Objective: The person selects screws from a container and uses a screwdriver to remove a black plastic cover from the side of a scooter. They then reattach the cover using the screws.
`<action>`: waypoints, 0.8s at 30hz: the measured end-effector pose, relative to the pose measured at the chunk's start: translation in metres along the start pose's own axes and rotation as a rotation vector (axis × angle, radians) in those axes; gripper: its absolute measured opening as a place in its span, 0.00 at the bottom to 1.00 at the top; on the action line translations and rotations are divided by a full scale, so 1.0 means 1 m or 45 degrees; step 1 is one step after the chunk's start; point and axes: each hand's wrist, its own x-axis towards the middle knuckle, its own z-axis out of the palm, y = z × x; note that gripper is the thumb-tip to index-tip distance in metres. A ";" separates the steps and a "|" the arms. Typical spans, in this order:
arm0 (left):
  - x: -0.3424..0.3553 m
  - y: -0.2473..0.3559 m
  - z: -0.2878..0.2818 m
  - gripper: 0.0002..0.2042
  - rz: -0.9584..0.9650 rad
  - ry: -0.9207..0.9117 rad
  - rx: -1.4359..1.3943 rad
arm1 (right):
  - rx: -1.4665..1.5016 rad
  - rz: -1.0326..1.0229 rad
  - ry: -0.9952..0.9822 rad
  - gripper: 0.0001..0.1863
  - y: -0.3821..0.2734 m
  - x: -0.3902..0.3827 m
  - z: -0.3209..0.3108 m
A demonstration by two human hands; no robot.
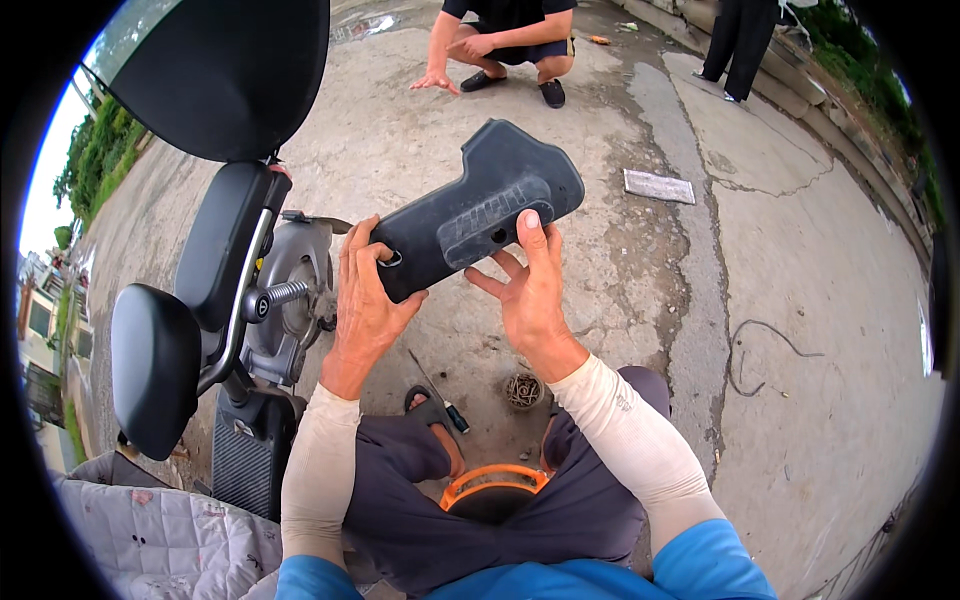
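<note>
A black plastic cover (480, 190), scuffed and angular with a wider far end, is held up in front of me, tilted up to the right. My left hand (360, 305) grips its near left end, fingers at a round hole there. With the thumb on its face and the fingers under the lower edge, my right hand (535, 300) grips the right part. Below, between my feet, stand a small round container (524, 391) full of screws or bolts and, to its left, a screwdriver (456, 415) lying on the concrete.
To my left stands a scooter with black seats (225, 240) and a wheel (290, 285). A quilted cloth (170, 540) lies near it. An orange-rimmed stool (495, 475) is beneath me. A person (510, 40) crouches ahead. A flat pale slab (659, 186) and a wire (770, 330) lie right.
</note>
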 end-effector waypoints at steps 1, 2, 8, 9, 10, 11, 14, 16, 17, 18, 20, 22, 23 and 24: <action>0.001 0.001 0.001 0.34 0.011 0.003 -0.016 | -0.009 -0.005 0.005 0.42 -0.001 0.000 -0.001; 0.002 0.002 0.003 0.34 0.012 0.005 -0.018 | -0.011 -0.007 0.006 0.42 -0.003 0.001 -0.002; 0.007 0.005 0.005 0.34 0.001 0.024 0.007 | -0.024 -0.003 -0.001 0.43 -0.008 0.007 -0.008; 0.006 0.003 0.002 0.34 0.013 0.030 0.038 | -0.001 0.029 0.001 0.43 -0.009 0.007 -0.003; 0.003 -0.001 -0.001 0.34 0.020 0.041 0.067 | 0.015 0.063 -0.001 0.42 -0.007 0.006 0.001; -0.001 -0.004 -0.004 0.34 -0.001 0.052 0.079 | 0.007 0.079 -0.021 0.42 -0.005 0.006 0.004; -0.007 0.001 -0.004 0.37 0.070 0.073 0.173 | 0.040 0.133 0.064 0.40 -0.009 0.012 -0.003; 0.000 0.020 0.011 0.39 0.058 0.026 0.075 | -0.007 0.118 0.110 0.39 -0.030 0.015 -0.022; 0.000 0.022 0.011 0.40 0.047 -0.011 0.020 | -0.037 0.098 0.146 0.39 -0.037 0.013 -0.022; 0.002 0.023 0.014 0.41 0.001 -0.011 -0.031 | -0.054 0.087 0.161 0.39 -0.044 0.013 -0.024; -0.003 0.019 0.007 0.42 -0.064 0.007 -0.077 | -0.084 0.087 0.156 0.39 -0.045 0.012 -0.022; -0.007 0.017 0.002 0.42 -0.257 0.080 -0.211 | -0.107 0.085 0.114 0.41 -0.046 0.011 -0.020; -0.009 0.014 0.000 0.42 -0.268 0.087 -0.211 | -0.116 0.091 0.107 0.41 -0.047 0.012 -0.022; -0.009 0.010 -0.002 0.42 -0.462 -0.027 -0.470 | -0.104 0.118 0.078 0.40 -0.047 0.013 -0.025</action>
